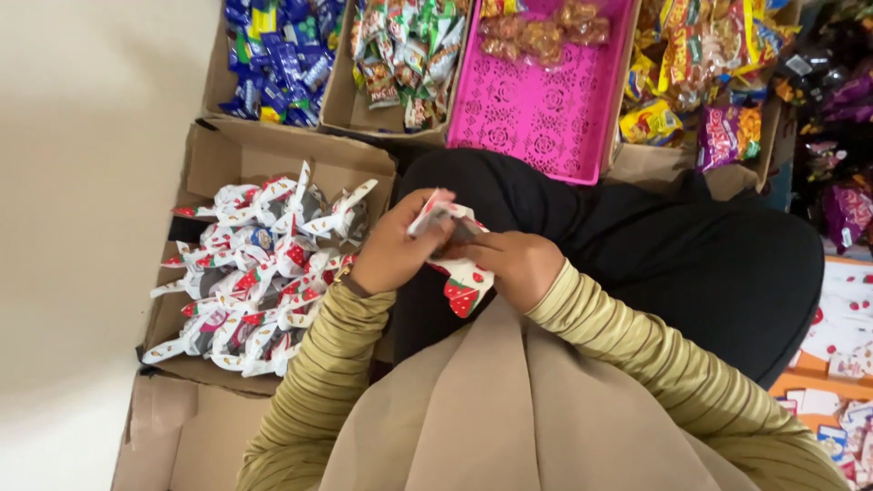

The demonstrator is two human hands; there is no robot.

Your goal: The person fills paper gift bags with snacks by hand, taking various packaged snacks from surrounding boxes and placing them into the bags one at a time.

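Tan cloth [491, 409] drapes over the lap closest to the lens, olive striped sleeves [627, 345] coming out either side. Both hands meet over the lap on one white wrapper with red strawberry print [464, 289]. Left hand [393, 247] pinches its upper end between thumb and fingers; right hand [516, 264] is curled over the middle, fingertips pressed in, lower end hanging free below. Looks like a two-handed grip to keep the paper taut at the ends, judging by the twisted tails on the finished ones.

Just left of the hands: cardboard box [218, 155] full of matching twisted strawberry packets [264, 264], within easy reach of the left hand. Further out, along the top: box of blue sweets [277, 55], box of green-and-red sweets [409, 55], pink perforated tray [536, 118] holding a few amber clear-wrapped sweets [546, 32] at its far end, then yellow-orange snack packets [700, 55]. Purple packets [846, 200] at far right.
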